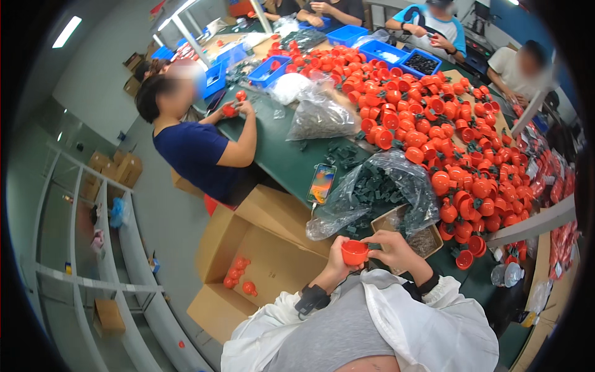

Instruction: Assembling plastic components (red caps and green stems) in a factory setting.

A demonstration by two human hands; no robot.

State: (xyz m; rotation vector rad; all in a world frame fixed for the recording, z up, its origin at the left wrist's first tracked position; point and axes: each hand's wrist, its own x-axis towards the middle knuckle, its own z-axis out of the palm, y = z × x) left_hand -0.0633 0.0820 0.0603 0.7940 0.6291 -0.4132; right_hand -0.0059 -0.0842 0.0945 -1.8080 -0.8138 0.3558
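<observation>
Just in front of my body, a red-orange plastic cup point(354, 253) is in my left hand point(335, 263), whose fingers wrap its left side and underside. My right hand point(395, 251) meets the cup's right side, thumb and forefinger pinched at a small dark green plastic part point(373, 246). Those fingertips partly hide the part, and how it sits on the cup cannot be made out. Just beyond my hands, a clear plastic bag point(328, 224) holds many similar dark green parts point(379, 189). Beside it lies a shallow tray point(379, 222) of small metal-looking pieces.
A big heap of red-orange cups point(427, 133) covers the green table point(263, 139). An open cardboard box point(276, 248) with several red pieces stands at my left. A phone point(322, 181) with a cable lies near the edge. Co-workers sit around the table; one in blue point(192, 142) handles red pieces.
</observation>
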